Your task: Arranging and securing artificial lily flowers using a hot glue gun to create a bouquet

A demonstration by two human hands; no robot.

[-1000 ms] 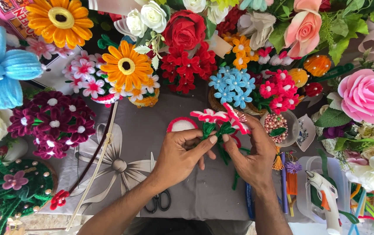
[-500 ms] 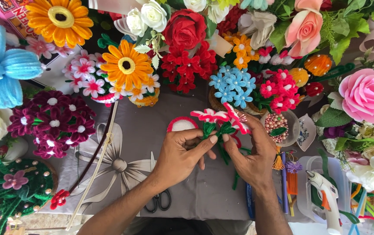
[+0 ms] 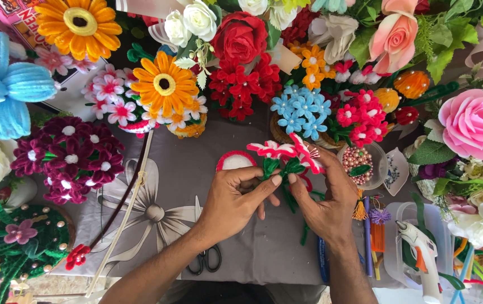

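Observation:
Both my hands meet over a grey cloth at the middle of the view. My left hand and my right hand pinch the green stem of a small pipe-cleaner flower sprig. Its red-and-white striped blooms point away from me, just above my fingertips. Green leaves wrap the stem where my thumbs and forefingers touch. A small red-rimmed white disc lies right behind my left hand.
Handmade flowers ring the cloth: orange daisies, red blooms, blue ones, maroon ones, a pink rose. A bowl of beads sits by my right hand. Scissors lie near me, a glue gun at right.

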